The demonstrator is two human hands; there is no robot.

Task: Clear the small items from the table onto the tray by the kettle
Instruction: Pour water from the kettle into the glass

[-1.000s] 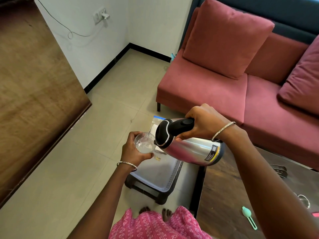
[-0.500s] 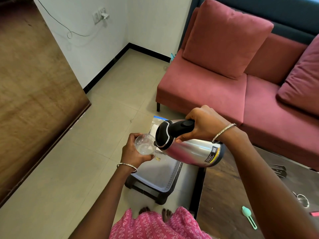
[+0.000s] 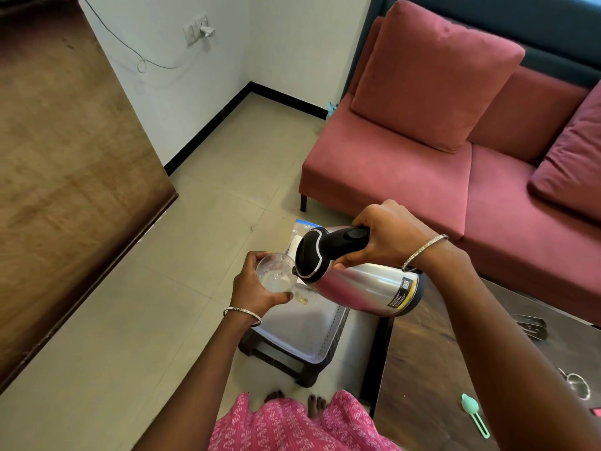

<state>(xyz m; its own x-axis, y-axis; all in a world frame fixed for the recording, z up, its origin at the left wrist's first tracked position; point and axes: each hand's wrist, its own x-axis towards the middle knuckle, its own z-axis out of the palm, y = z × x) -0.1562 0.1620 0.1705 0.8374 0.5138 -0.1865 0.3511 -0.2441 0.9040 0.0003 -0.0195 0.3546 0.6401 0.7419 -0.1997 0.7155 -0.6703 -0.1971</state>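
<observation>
Tray (image 3: 305,333): white, on low dark stool (image 3: 286,362), directly below both sets of fingers. Kettle (image 3: 361,278): steel, tipped, spout at rim of clear glass (image 3: 276,271). Small items, green clip (image 3: 474,416) included: on tabletop (image 3: 422,385), well right of fingers, not yet cleared.

Risk: overfill or spill onto tray and floor, should tilt increase. Right hand (image 3: 387,237): fingers wrapped tight around black handle. Left hand (image 3: 257,284): fingers curled around glass.

Pink white-patterned garment (image 3: 292,428), thin silver bangle (image 3: 242,314) on each wrist, bare feet (image 3: 296,403)
</observation>
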